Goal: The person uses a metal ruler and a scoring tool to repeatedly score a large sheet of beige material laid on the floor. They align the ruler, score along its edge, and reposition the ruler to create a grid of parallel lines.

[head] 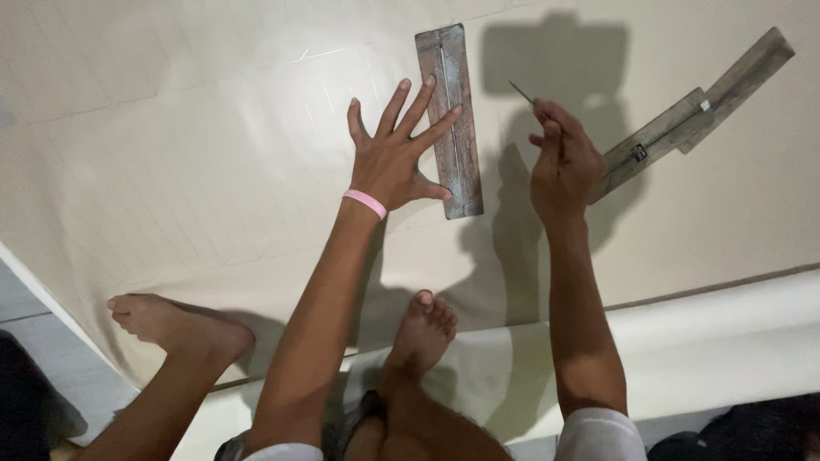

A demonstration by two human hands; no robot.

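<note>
Cream sheet (213,171), ruled with faint lines, covers the floor. Wooden straightedge (450,119) at 12 o'clock; left hand (395,158) spread, pressing it flat. Right hand (562,162) at 1 o'clock pinches 1 thin marking tool (522,93). Step judged: ruling; next needs tip against edge.

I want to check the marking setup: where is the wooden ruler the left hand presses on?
In the head view, the wooden ruler lies upper centre on the cream sheet, under the left hand.
</note>
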